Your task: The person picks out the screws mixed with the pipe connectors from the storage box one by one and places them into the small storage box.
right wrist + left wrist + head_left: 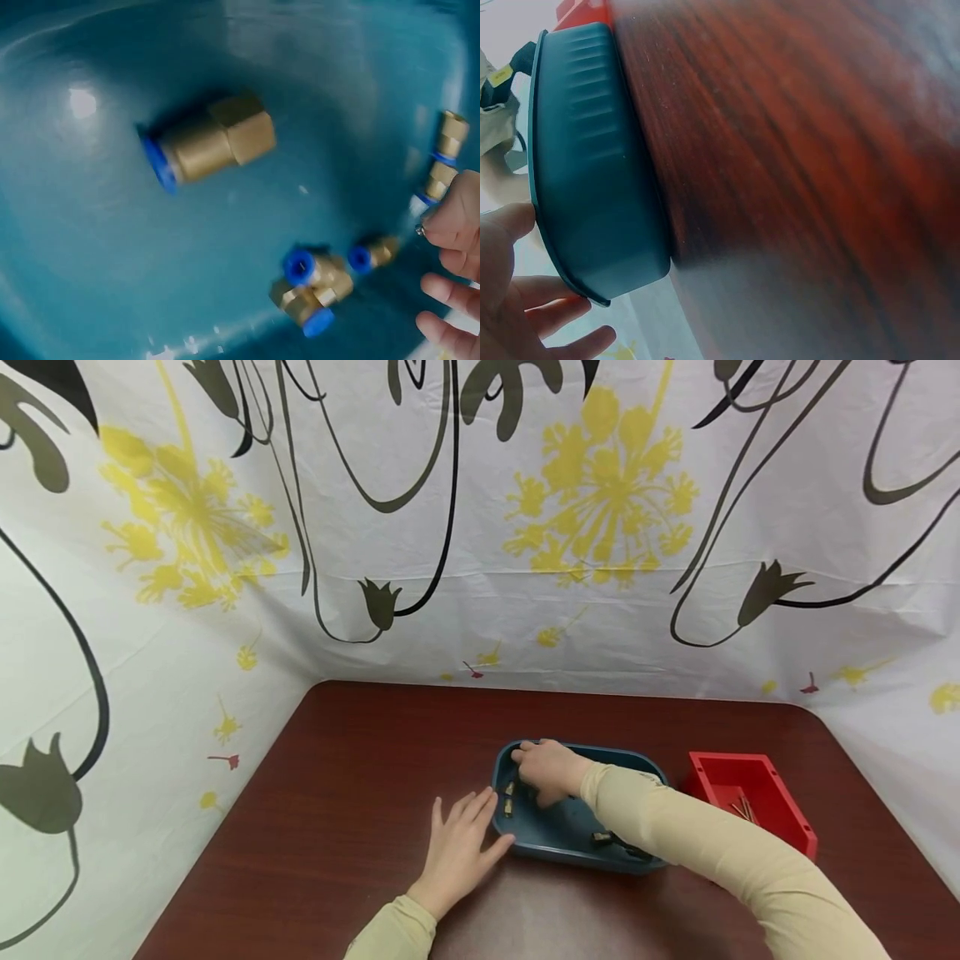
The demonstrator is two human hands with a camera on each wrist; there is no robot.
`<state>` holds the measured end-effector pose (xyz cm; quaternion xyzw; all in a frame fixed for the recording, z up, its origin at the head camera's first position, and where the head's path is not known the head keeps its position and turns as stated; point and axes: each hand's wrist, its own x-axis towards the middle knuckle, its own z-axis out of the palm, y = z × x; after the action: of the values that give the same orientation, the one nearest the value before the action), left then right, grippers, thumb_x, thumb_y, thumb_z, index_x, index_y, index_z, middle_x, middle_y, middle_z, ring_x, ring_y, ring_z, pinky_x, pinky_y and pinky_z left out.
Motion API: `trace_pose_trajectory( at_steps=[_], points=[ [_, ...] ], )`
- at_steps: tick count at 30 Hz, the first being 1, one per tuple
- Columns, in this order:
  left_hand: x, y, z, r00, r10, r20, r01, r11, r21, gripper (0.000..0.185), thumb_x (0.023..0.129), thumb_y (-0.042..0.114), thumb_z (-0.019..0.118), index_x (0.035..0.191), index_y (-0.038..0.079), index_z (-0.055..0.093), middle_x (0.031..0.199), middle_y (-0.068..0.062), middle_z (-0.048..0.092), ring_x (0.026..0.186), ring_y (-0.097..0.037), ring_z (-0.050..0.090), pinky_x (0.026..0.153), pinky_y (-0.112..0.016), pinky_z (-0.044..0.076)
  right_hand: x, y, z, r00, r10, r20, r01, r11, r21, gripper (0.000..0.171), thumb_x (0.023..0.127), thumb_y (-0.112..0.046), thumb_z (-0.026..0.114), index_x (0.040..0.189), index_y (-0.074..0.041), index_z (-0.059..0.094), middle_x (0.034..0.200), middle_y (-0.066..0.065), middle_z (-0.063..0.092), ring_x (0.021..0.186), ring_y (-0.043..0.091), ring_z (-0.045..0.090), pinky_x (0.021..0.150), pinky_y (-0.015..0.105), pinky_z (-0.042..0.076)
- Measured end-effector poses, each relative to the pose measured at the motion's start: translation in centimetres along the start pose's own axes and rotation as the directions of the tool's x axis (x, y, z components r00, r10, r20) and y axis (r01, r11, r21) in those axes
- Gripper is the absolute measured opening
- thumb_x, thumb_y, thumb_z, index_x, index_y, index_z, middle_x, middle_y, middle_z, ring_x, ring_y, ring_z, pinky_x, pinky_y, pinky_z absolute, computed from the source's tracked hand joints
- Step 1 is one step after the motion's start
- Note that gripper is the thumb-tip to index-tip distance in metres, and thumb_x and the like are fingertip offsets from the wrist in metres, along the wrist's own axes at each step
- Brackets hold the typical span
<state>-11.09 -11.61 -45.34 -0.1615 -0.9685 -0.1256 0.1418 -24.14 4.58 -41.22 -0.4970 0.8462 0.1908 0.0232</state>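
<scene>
My left hand [459, 852] lies at the left end of a blue-green tray [555, 853], fingers spread. In the left wrist view its straight fingers and thumb touch the tray's rim. My right hand [553, 770] reaches inside the tray near its far left corner, with thumb and index finger apart. Brass push-in fittings with blue collars lie in the tray. The right wrist view shows a large fitting [214, 142], a clustered pair [313, 289], a smaller fitting [375, 253] and two in line [446, 150] close beside the fingers. A tiny shiny spot shows at a fingertip.
Right of the tray stands a red bin [787, 810] holding a few thin copper-coloured pieces [744, 808]. My right forearm [697, 827] crosses over the tray's right end. Dark fittings [602, 838] lie by its near side. A patterned curtain [450, 543] hangs behind the brown table [360, 760].
</scene>
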Motion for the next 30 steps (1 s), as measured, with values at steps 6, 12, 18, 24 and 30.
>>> trace_pose_trajectory(
  at_steps=[6, 12, 18, 24, 30],
  points=[
    [0.1, 0.1, -0.1, 1.0, -0.008, 0.002, 0.008, 1.0, -0.007, 0.06, 0.083, 0.051, 0.05, 0.128, 0.01, 0.049, 0.129, -0.003, 0.045, 0.115, -0.024, 0.041, 0.091, -0.06, 0.019, -2.4, 1.9, -1.7, 0.999, -0.004, -0.039, 0.006, 0.999, 0.05, 0.021, 0.07, -0.027, 0.071, 0.057, -0.022, 0.056, 0.092, -0.001, 0.048, 0.078, 0.016, 0.039, 0.062, 0.032, 0.04],
    [0.1, 0.1, -0.2, 1.0, -0.01, 0.0, 0.01, 1.0, -0.011, 0.061, 0.083, 0.051, 0.05, 0.127, 0.01, 0.049, 0.129, -0.003, 0.045, 0.115, -0.023, 0.042, 0.091, -0.06, 0.018, -5.5, 4.5, -1.8, 0.996, 0.023, -0.081, -0.013, 0.993, 0.118, 0.03, 0.069, -0.022, 0.071, 0.05, -0.023, 0.048, 0.085, -0.001, 0.044, 0.073, 0.017, 0.034, 0.055, 0.031, 0.032],
    [0.0, 0.0, 0.1, 1.0, -0.012, 0.005, 0.012, 1.0, -0.017, 0.06, 0.083, 0.05, 0.051, 0.127, 0.01, 0.049, 0.13, -0.003, 0.044, 0.115, -0.023, 0.041, 0.091, -0.061, 0.019, -9.0, 6.8, -1.1, 0.988, 0.088, -0.126, -0.065, 0.982, 0.176, 0.034, 0.065, -0.017, 0.071, 0.046, -0.023, 0.043, 0.079, -0.003, 0.041, 0.07, 0.017, 0.032, 0.052, 0.03, 0.028],
    [-0.2, 0.1, 0.2, 1.0, -0.009, -0.009, 0.009, 1.0, -0.023, 0.06, 0.083, 0.05, 0.052, 0.127, 0.01, 0.05, 0.129, -0.003, 0.045, 0.113, -0.024, 0.043, 0.09, -0.061, 0.019, -12.5, 8.5, -0.4, 0.971, 0.158, -0.182, -0.119, 0.971, 0.207, 0.035, 0.064, -0.017, 0.072, 0.047, -0.024, 0.042, 0.076, -0.004, 0.041, 0.071, 0.016, 0.036, 0.05, 0.027, 0.031],
    [-0.1, 0.3, 0.1, 1.0, -0.005, -0.016, 0.004, 1.0, -0.025, 0.059, 0.083, 0.05, 0.052, 0.127, 0.01, 0.05, 0.129, -0.004, 0.046, 0.113, -0.023, 0.043, 0.09, -0.061, 0.019, -15.8, 9.8, 0.1, 0.953, 0.25, -0.172, -0.2, 0.944, 0.263, 0.032, 0.063, -0.015, 0.071, 0.05, -0.024, 0.044, 0.075, -0.006, 0.041, 0.072, 0.015, 0.038, 0.048, 0.025, 0.032]
  ],
)
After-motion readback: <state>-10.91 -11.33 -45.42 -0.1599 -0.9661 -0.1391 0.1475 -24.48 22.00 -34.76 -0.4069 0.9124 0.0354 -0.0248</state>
